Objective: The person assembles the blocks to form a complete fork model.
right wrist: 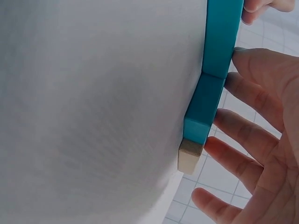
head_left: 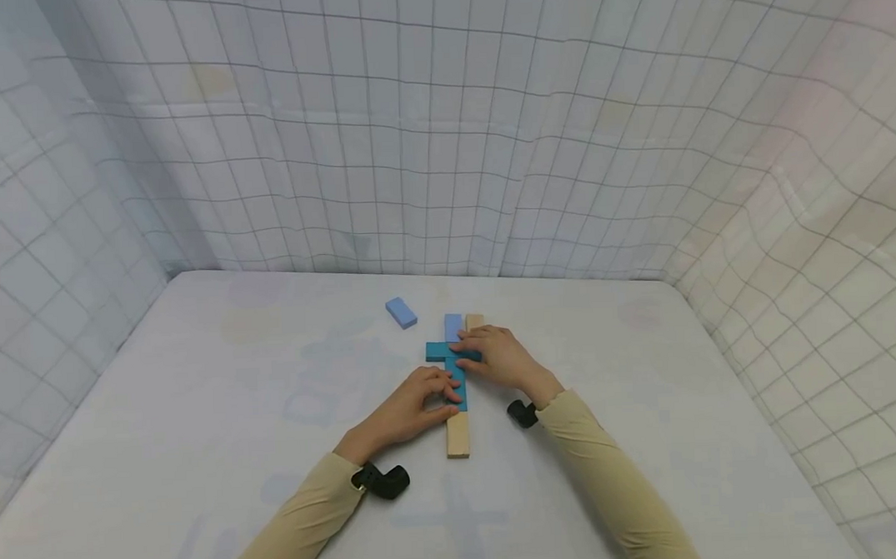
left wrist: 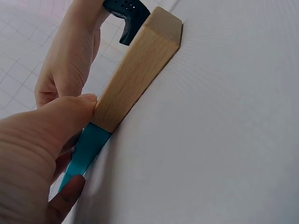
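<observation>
Flat blocks lie joined in a cross-like figure on the white table. A teal block (head_left: 436, 351) runs crosswise, and a second teal block (head_left: 455, 372) extends from it towards me. Against the near end of that one sits a wooden block (head_left: 458, 437). My left hand (head_left: 416, 404) rests its thumb at the teal-wood joint, while its other fingertips touch the lengthwise teal block. With spread fingers, my right hand (head_left: 500, 358) touches the crosswise block and the joint. Beyond it lie a light blue block (head_left: 453, 327) and another wooden block (head_left: 475, 321), side by side, partly hidden by the right hand.
A loose light blue block (head_left: 401, 312) lies at an angle, apart from the figure, towards the far left. White grid-patterned curtains (head_left: 427, 147) enclose the table (head_left: 236, 422) at the back and sides. Each wrist carries a black camera (head_left: 382, 482).
</observation>
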A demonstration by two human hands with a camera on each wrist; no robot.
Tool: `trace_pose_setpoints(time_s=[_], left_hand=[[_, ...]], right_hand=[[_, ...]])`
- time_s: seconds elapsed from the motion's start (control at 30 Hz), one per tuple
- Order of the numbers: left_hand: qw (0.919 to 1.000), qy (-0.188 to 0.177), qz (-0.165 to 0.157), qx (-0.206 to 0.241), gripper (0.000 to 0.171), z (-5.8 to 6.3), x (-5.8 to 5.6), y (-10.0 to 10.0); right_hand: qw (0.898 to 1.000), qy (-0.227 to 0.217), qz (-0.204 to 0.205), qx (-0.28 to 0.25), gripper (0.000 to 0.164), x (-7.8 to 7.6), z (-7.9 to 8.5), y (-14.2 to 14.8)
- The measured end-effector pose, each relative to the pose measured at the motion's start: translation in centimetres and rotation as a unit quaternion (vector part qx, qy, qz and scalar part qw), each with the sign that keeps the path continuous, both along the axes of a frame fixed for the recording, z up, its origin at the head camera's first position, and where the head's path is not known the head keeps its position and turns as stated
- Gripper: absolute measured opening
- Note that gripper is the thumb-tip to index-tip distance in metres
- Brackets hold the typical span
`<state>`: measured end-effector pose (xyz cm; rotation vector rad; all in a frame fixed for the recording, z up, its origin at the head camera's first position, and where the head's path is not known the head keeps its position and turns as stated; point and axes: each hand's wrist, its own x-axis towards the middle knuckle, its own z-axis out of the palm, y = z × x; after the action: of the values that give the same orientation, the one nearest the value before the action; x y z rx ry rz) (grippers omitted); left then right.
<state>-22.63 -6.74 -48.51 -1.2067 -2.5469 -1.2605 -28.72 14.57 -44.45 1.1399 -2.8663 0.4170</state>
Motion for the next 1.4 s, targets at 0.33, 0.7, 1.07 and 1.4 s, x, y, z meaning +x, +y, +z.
trace_pose_setpoints(time_s=[0.33, 0.7, 1.07, 1.4], left_hand=[[0.9940, 0.071, 0.012, -0.083, 0.010, 0.9, 0.2, 0.2], [0.9728, 0.176, 0.068, -0.134, 0.010, 2.5, 0.4, 0.9], [0.9591, 0.062, 0.222, -0.165, 0.042, 2.5, -2.8, -1.2], [0.9525, 0.009, 0.246, -0.180, 0.071, 2.3, -5.5, -2.0]], right_hand=[[1.000, -0.003, -0.007, 0.000, 0.038, -0.1, -0.1, 0.0], [1.000, -0.001, -0.007, 0.006, 0.038, -0.2, -0.5, 0.2], [1.000, -0.004, -0.006, 0.000, 0.038, -0.6, -0.3, 0.2], [1.000, -0.001, 0.009, -0.019, 0.037, -0.9, -0.6, 0.3]])
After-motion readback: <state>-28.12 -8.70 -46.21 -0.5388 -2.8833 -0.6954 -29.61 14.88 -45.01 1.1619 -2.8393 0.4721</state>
